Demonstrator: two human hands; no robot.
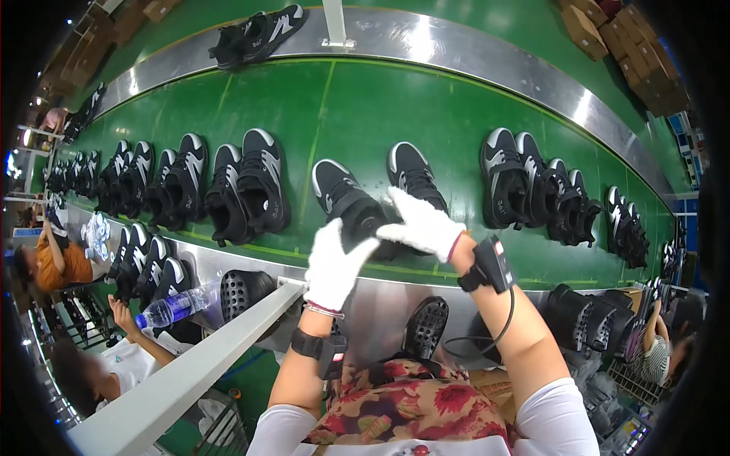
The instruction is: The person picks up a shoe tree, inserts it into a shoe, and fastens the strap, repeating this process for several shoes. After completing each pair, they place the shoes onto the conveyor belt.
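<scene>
Left shoe (pixel 338 182) and right shoe (pixel 413 169), black with silver toes, set soles down on the green counter (pixel 380 99), gap between their toes left unclosed. Left hand (pixel 333 267) and right hand (pixel 426 226), white-gloved, thumbs and fingers spread at the heel ends; whether either grips cannot be told. Neighbouring pairs (pixel 262 163) stand close together, apparently done; water bottle (pixel 173 306) at lower left.

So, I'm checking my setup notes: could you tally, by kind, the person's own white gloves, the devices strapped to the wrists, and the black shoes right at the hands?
White gloves: 2
Wrist devices: 2
Black shoes: 2
Total: 6
</scene>
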